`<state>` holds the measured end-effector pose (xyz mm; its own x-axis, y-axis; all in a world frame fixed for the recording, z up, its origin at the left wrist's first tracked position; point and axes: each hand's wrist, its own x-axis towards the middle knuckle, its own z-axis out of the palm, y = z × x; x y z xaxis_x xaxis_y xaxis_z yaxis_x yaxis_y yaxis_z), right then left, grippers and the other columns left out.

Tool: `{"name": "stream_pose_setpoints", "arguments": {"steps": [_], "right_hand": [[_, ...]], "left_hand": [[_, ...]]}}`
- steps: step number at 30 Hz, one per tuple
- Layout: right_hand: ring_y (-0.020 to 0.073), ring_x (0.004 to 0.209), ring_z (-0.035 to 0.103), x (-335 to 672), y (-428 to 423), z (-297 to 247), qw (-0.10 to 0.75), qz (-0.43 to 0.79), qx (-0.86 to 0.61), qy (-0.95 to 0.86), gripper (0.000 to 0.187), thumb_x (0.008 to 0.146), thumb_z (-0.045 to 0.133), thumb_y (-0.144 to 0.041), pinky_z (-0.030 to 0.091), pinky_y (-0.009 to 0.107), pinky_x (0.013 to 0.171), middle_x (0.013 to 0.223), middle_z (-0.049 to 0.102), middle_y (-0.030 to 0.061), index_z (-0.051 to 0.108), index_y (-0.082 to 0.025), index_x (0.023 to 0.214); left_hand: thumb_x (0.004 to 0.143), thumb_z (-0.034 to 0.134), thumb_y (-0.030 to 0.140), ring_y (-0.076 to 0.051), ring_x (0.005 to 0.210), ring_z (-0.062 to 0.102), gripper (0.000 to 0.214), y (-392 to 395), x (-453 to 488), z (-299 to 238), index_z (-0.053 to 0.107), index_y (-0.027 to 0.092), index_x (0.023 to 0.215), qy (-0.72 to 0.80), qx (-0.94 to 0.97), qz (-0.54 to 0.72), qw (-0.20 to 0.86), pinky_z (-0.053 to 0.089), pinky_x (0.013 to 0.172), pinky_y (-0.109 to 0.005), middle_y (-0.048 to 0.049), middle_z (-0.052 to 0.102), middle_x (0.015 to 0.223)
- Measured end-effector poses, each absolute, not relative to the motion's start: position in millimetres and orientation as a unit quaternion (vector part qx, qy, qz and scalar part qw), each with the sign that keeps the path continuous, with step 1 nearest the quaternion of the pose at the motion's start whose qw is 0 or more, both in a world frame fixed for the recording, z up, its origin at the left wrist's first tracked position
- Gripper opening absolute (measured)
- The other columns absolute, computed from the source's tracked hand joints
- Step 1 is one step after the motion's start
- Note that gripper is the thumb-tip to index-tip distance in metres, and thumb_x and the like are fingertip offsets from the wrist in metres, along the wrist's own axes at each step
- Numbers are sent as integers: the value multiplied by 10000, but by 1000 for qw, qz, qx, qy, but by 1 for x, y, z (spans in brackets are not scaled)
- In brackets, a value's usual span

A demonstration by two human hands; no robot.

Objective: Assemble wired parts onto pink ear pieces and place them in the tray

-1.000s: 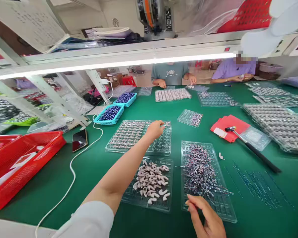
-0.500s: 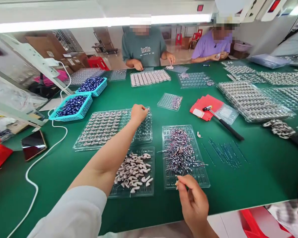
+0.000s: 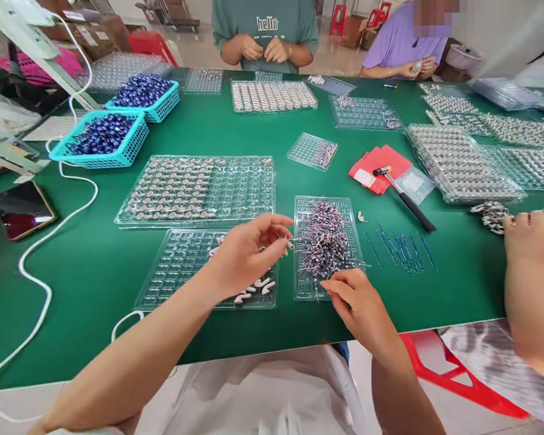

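My left hand [image 3: 249, 257] is over the pile of small pale curved pieces [image 3: 265, 287], which look like ceramic spouts. Its thumb and fingers pinch a small pale piece [image 3: 289, 243]. Those spouts lie on a clear plastic tray [image 3: 167, 272], partly hidden by my hand and forearm. My right hand [image 3: 362, 308] is closed at the near edge of a second clear tray [image 3: 303, 293], heaped with thin wired stems [image 3: 327, 238] in pink and dark blue. Its fingertips press together beside one stem; what they hold is too small to make out.
Behind, a large clear tray [image 3: 242, 187] holds rows of pale pieces. Blue baskets [image 3: 127, 148] of dark beads stand left, near a phone [image 3: 23, 208] and white cable [image 3: 45, 284]. A hammer [image 3: 412, 208] and blue rods [image 3: 396, 251] lie right. A co-worker's hand [image 3: 532, 235] is far right.
My left hand has come back from the large tray toward my right hand and now pinches a pale piece. The view has tilted down. The co-worker opposite has brought both hands together.
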<state>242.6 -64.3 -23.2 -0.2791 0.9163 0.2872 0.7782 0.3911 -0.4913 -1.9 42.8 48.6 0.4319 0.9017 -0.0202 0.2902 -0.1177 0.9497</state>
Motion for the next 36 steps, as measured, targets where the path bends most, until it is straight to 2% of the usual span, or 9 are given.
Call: {"name": "stream_pose_setpoints", "arguments": {"steps": [4,9,15,20,24,29,33,36], "right_hand": [[221,932,547,237,-48,-21,145,75,-474,-865,338,914,542,-12,489,354,782,1077,657,92,694,-232,1121],[228,918,520,235,-32,-17,50,40,-443,-894,226,911,587,-41,452,348,763,1081,668,78,712,-217,979],[217,915,504,235,-25,-12,1,26,-421,-907,221,883,604,-20,418,331,757,1056,638,83,688,-207,967],[228,910,500,238,-22,-10,-28,-7,-388,-921,333,798,602,48,408,340,755,1057,608,93,664,-228,973],[234,946,516,241,-19,-13,-27,-1,-372,-928,354,761,604,62,424,351,794,1067,604,95,646,-228,958],[248,1010,521,243,-22,-12,-8,0,-381,-925,374,758,537,90,456,371,840,1135,606,121,630,-196,980],[213,937,517,236,-36,-2,90,47,-414,-904,226,912,465,-17,468,349,792,1067,613,98,602,-186,975],[178,860,520,225,-49,1,178,90,-418,-887,161,980,460,-112,456,314,727,958,614,49,588,-208,999]], "left_hand": [[907,571,257,-147,771,660,194,15,-5,38,665,165,1049,408,603,256,636,532,727,-282,-39,698,832],[881,599,261,-136,710,640,174,10,-7,23,673,134,973,365,494,201,763,502,726,-281,-40,718,765],[762,629,229,-117,611,537,147,15,-6,8,663,133,867,364,428,203,802,364,575,-250,-16,632,682],[674,552,220,-90,528,417,149,14,-2,-2,641,127,749,368,398,227,809,221,520,-260,-27,591,701],[664,528,242,-84,482,313,116,10,-5,-7,591,145,666,354,397,213,820,174,511,-262,28,437,548],[725,522,278,-79,480,266,139,7,-7,-9,530,165,645,342,404,216,821,136,502,-258,51,342,575],[835,555,397,-92,503,263,311,4,-6,-4,498,180,619,378,481,225,758,173,503,-258,60,313,559],[835,630,494,-102,545,307,359,1,-3,3,554,173,692,414,540,213,701,215,519,-254,58,371,584]]}}
